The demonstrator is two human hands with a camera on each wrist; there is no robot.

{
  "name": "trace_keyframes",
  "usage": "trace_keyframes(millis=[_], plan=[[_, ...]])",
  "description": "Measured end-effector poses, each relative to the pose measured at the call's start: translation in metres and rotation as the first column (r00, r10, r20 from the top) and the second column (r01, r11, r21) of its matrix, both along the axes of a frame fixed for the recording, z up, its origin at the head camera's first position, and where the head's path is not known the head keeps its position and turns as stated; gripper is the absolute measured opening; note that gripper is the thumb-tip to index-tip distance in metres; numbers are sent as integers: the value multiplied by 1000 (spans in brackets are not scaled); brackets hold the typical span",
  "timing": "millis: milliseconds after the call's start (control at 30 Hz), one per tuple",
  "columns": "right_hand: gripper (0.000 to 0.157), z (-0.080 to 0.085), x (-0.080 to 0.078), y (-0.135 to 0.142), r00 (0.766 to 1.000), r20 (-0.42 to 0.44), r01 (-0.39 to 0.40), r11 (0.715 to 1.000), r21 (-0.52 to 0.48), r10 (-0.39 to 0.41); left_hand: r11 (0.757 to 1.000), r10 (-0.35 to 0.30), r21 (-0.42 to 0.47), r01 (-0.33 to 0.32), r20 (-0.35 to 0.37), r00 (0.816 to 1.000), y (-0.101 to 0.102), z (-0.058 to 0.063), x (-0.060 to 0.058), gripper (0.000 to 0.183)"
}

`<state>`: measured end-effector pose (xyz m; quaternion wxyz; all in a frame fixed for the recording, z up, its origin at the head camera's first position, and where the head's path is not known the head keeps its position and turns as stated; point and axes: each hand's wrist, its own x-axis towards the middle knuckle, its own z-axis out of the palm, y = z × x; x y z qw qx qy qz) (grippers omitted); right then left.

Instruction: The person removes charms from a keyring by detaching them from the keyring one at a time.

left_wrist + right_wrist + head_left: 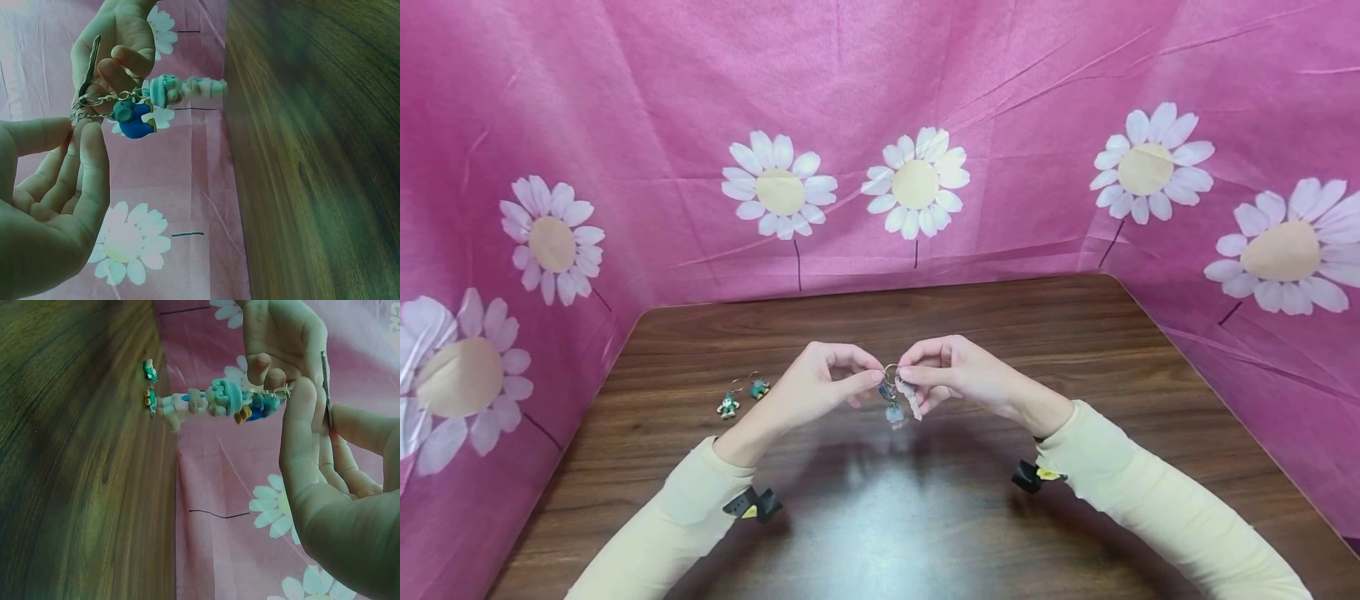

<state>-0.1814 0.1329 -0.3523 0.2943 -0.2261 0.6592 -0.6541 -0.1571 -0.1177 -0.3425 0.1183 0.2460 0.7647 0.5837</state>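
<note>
Over the middle of the table, my left hand (820,383) and right hand (970,375) face each other, each pinching one side of a metal key ring (891,366) between thumb and fingers. A silver key (913,402) hangs at the ring's right side, against the right fingertips. Two figurine charms dangle on short chains. One is a pale figure with a mint-green hat (161,91); the other is a smaller blue charm (137,125). In the right wrist view the key (327,387) appears edge-on between thumb and fingers. The ring is mostly hidden there by the fingers.
Two small green figurine keychains (727,405) with rings lie on the wooden table (1045,533), left of the left forearm. Pink cloth (1000,75) with printed daisies stands around the back and sides. Black wrist cameras (760,504) sit below both cuffs.
</note>
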Motion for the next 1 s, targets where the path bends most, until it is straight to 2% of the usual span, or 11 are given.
trace_keyframes(millis=[333,500,733,1000], plan=[[13,1,-1,-1,999,36,41,997,-65,-39,999,-45,3,45,2,999,0,0,1,18],[14,1,0,-3,996,65,62,996,-70,-58,999,-44,7,44,-7,999,1,-2,-1,18],[17,-4,2,-5,994,82,75,994,-84,-69,1000,13,-27,-14,-32,999,5,-4,0,19],[14,-7,3,-9,997,80,14,996,-93,-7,998,48,-47,-48,5,999,4,-1,3,19]])
